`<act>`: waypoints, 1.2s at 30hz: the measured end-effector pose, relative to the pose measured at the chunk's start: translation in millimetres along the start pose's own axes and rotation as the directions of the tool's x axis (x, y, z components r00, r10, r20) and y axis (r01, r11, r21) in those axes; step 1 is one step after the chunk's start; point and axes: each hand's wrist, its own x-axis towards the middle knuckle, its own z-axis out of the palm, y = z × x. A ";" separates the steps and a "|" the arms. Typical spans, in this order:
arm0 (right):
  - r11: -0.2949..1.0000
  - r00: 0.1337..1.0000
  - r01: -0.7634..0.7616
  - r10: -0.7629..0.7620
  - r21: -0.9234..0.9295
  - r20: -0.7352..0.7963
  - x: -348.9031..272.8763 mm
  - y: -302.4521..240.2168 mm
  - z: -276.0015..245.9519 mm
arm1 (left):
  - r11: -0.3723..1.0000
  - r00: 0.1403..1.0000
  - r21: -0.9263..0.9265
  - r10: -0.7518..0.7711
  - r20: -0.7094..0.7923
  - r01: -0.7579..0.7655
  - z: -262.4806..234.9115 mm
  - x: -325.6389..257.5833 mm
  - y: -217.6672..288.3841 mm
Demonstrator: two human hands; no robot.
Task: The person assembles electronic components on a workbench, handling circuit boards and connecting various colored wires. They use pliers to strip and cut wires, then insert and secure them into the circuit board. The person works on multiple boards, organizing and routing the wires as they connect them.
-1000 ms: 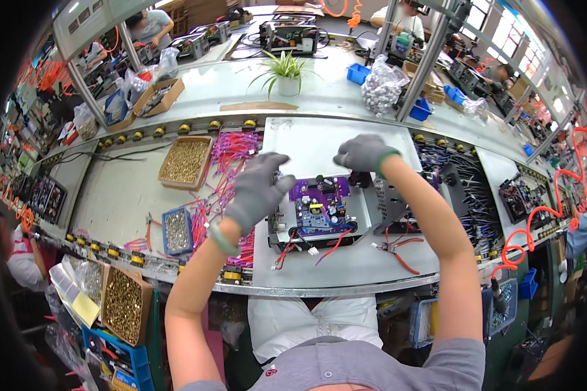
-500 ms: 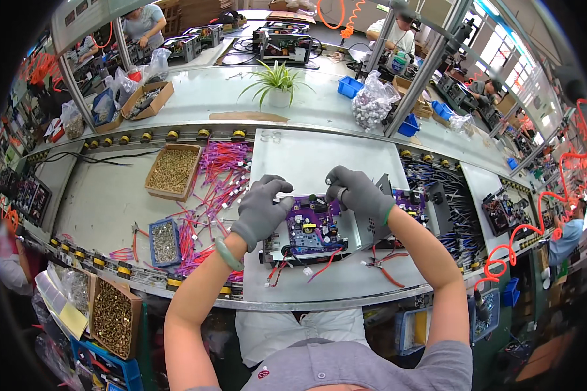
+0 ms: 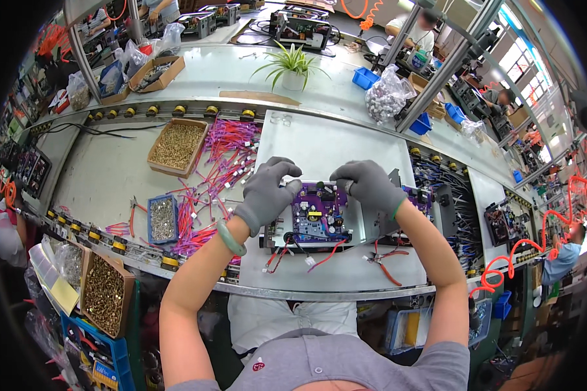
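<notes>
The left hand (image 3: pixel 267 195) and the right hand (image 3: pixel 374 189), both in gray gloves, reach in from the two sides with bent fingers. I can't tell if either one has hold of anything, because the gloves hide what is under the fingertips. A second ago the right hand was a blur, higher up past the far edge. Now it has come down near the far right corner, and the left hand has stayed close to the left side. So the work seems to be at the far edge now, with both hands there together.

Right between the hands, and a bit nearer the person, is a purple board (image 3: pixel 318 212) in a pale metal case (image 3: pixel 355 228). It lies flat, with lots of tiny parts on top: black, white, and one yellow. The near part looks more blue. Red wires (image 3: pixel 336 249) and a white plug (image 3: pixel 309 260) hang loose off the near side.

Just right of the right hand is another unit (image 3: pixel 424 203), partly behind the arm. Pliers (image 3: pixel 379 258) with red handles lie nearer the person than that hand. Left of the left hand are a heap of pink wires (image 3: pixel 231 140), a cardboard box (image 3: pixel 169 172) of gold-colored bits and a blue bin (image 3: pixel 163 242) of silver bits. Far past both hands, a green plant (image 3: pixel 292 62) sits in a white pot (image 3: pixel 293 81).
</notes>
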 end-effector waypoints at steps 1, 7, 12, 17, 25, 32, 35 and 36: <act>0.981 0.999 0.039 -0.045 -0.192 -0.026 0.9 -3.9 -1.0 | 1.000 1.000 -0.004 0.004 -0.001 -0.004 -0.4 0.2 0.4; 0.729 0.984 0.169 -0.083 -0.663 0.159 16.6 3.8 10.4 | 1.000 1.000 -0.031 0.003 -0.004 -0.003 2.1 0.7 -0.1; 0.649 0.942 0.254 0.001 -0.717 0.336 26.6 -9.5 7.5 | 1.000 1.000 -0.004 -0.014 -0.010 0.014 1.4 1.0 1.7; 0.629 0.859 0.324 0.116 -0.707 0.498 46.5 -37.4 0.2 | 1.000 0.999 -0.021 0.018 -0.029 -0.018 3.4 0.8 -5.2; 0.599 0.633 0.447 0.313 -0.664 0.708 106.3 -40.3 12.9 | 0.996 0.999 -0.087 0.027 -0.044 -0.031 3.1 2.4 -6.3; 0.956 0.892 -0.025 0.153 -0.291 0.426 48.3 -1.3 -15.4 | 0.994 1.000 -0.111 0.003 -0.019 -0.005 -1.5 2.8 1.3; 0.871 0.969 0.179 -0.076 -0.457 0.236 12.9 16.3 8.0 | 0.984 0.999 -0.174 -0.029 0.026 0.033 0.8 4.3 3.2; 0.869 0.976 0.172 -0.086 -0.465 0.200 6.9 15.6 12.1 | 0.983 0.999 -0.179 -0.038 0.029 0.043 -1.0 3.4 4.8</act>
